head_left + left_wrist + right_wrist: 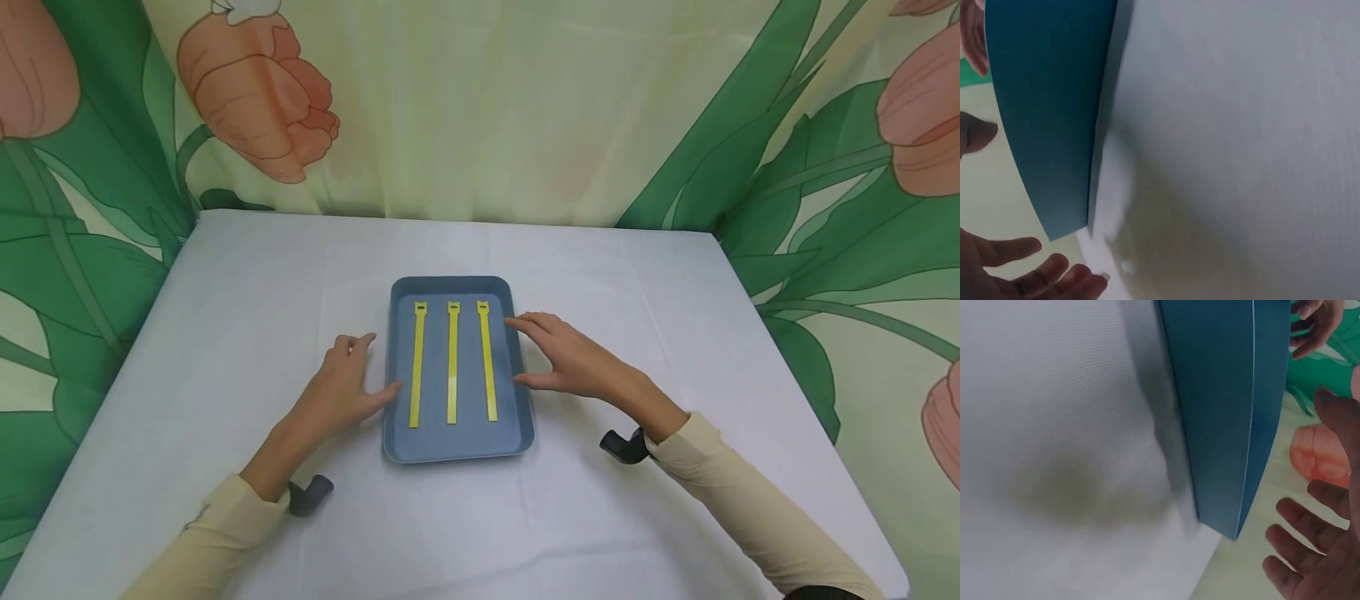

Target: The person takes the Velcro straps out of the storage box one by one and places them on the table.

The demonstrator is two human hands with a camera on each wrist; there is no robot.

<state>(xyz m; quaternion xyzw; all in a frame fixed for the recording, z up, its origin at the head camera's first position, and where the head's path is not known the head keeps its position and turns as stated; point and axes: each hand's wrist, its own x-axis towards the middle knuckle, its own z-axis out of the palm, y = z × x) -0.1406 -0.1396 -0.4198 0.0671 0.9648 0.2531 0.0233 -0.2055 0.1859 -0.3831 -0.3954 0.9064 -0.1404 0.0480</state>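
A blue-grey rectangular tray (465, 446) lies on the white table, with three flat yellow strips inside it. The left strip (416, 367), the middle strip (452, 367) and the right strip (487, 367) run lengthwise, side by side, each with a slotted head at the far end. My left hand (341, 387) is beside the tray's left wall, thumb tip over the rim, fingers spread and holding nothing. At the opposite wall, my right hand (562, 354) has its fingertips right at the rim, thumb apart from the fingers. Both wrist views show the tray's outer wall (1047, 112) next to relaxed fingers.
White cloth covers the table (637, 292) all around the tray. Behind the table hangs a curtain (480, 108) printed with tulips and leaves. A dark camera mount sits at the left wrist (310, 495) and another at the right wrist (625, 446).
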